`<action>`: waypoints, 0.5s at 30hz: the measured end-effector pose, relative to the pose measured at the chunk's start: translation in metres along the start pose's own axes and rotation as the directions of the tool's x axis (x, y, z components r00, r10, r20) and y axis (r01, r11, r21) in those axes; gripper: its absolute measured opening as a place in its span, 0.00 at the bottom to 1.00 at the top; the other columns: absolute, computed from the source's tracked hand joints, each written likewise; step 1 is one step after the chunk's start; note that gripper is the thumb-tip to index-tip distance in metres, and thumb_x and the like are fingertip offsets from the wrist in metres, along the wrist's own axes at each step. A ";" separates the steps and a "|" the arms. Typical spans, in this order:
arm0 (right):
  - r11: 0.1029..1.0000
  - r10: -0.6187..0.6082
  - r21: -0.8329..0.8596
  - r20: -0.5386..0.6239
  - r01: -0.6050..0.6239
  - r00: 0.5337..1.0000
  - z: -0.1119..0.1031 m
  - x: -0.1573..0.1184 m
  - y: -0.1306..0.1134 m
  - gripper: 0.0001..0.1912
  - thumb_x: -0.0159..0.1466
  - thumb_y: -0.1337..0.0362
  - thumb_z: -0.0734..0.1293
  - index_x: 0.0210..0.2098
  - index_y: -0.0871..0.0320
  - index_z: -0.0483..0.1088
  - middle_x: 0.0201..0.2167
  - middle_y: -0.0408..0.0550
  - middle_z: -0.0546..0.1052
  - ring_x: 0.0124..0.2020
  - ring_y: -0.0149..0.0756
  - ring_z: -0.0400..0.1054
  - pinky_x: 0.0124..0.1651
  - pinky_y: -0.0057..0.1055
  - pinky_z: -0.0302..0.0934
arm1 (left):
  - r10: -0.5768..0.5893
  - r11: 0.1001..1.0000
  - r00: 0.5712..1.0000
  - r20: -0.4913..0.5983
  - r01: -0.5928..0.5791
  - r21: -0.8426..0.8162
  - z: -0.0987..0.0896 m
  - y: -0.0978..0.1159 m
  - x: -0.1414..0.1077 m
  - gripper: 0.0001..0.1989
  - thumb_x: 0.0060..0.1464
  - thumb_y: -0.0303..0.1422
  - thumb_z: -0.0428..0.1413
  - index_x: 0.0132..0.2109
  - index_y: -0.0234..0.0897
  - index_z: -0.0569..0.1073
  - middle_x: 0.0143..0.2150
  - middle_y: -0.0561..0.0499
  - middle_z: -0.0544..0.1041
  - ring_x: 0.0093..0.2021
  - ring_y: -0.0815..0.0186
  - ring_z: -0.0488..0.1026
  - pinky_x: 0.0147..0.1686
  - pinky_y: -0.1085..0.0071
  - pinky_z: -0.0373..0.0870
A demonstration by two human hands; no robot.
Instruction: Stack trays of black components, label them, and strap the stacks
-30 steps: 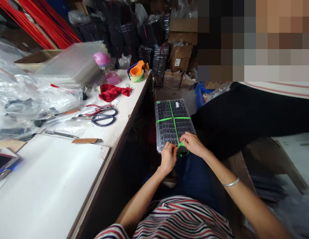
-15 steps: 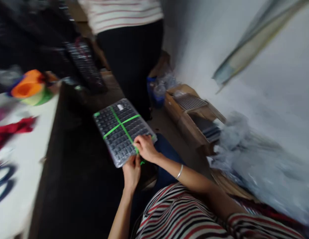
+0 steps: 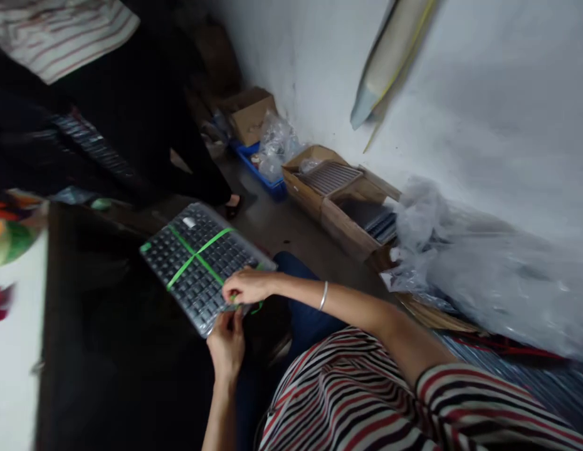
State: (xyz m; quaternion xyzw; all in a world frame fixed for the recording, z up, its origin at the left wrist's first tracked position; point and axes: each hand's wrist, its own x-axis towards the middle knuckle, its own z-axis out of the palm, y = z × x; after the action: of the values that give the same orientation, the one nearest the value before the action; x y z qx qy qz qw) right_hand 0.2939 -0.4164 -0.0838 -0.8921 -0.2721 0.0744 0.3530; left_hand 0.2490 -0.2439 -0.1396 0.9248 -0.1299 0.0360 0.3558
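Right of the white worktop (image 3: 19,351), has a dark tray pack (image 3: 216,258) slanting away just beyond the fingers (image 3: 237,321). Bends the right hand (image 3: 249,286) over its near edge, with the left hand (image 3: 227,344) just below. Pinches the green strap (image 3: 196,254) there between closed fingers of both.

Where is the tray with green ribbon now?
In the head view, the tray is left of centre, right of the white table, its near edge at the left hand and right hand.

Hands (image 3: 248,285) pinch green strap (image 3: 196,254); it crosses dark pack (image 3: 202,289).
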 end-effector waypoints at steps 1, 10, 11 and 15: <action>1.000 -0.014 -0.004 0.021 0.014 1.000 -0.003 0.000 0.002 0.07 0.55 0.75 0.65 0.28 0.56 0.69 0.30 0.36 0.73 0.33 0.28 0.64 0.39 0.25 0.53 | -0.003 1.000 1.000 0.008 0.003 -0.027 -0.002 0.002 -0.001 0.16 0.56 0.43 0.49 0.30 0.36 0.71 0.27 0.50 0.73 0.28 0.63 0.69 0.31 0.68 0.64; 0.979 -0.037 -0.202 -0.081 0.020 0.996 0.014 0.002 -0.003 0.11 0.57 0.79 0.57 0.32 0.60 0.65 0.35 0.52 0.68 0.39 0.38 0.62 0.45 0.35 0.55 | -0.074 0.985 0.997 -0.006 0.072 -0.157 -0.017 -0.001 -0.017 0.14 0.59 0.39 0.48 0.33 0.35 0.72 0.28 0.52 0.74 0.28 0.69 0.69 0.31 0.74 0.64; 0.977 -0.040 -0.212 -0.096 0.019 0.995 0.015 0.002 -0.003 0.11 0.59 0.78 0.56 0.33 0.60 0.65 0.35 0.52 0.67 0.39 0.38 0.62 0.45 0.35 0.56 | -0.077 0.982 0.997 -0.013 0.074 -0.171 -0.018 -0.001 -0.018 0.13 0.59 0.38 0.48 0.33 0.35 0.72 0.28 0.52 0.74 0.28 0.69 0.69 0.31 0.74 0.64; 0.977 -0.075 -0.202 -0.039 0.065 0.996 0.009 0.003 0.001 0.09 0.63 0.73 0.55 0.33 0.59 0.65 0.33 0.47 0.68 0.33 0.33 0.64 0.39 0.29 0.58 | -0.108 0.972 0.993 -0.042 0.096 -0.216 -0.018 -0.001 -0.020 0.13 0.59 0.37 0.49 0.31 0.35 0.72 0.25 0.53 0.72 0.26 0.69 0.67 0.29 0.74 0.62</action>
State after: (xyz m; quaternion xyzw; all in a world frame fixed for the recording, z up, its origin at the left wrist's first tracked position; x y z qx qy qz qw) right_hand 0.2939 -0.4100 -0.0910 -0.9145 -0.3011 0.0135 0.2700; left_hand 0.2310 -0.2267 -0.1302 0.8853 -0.0758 0.0284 0.4579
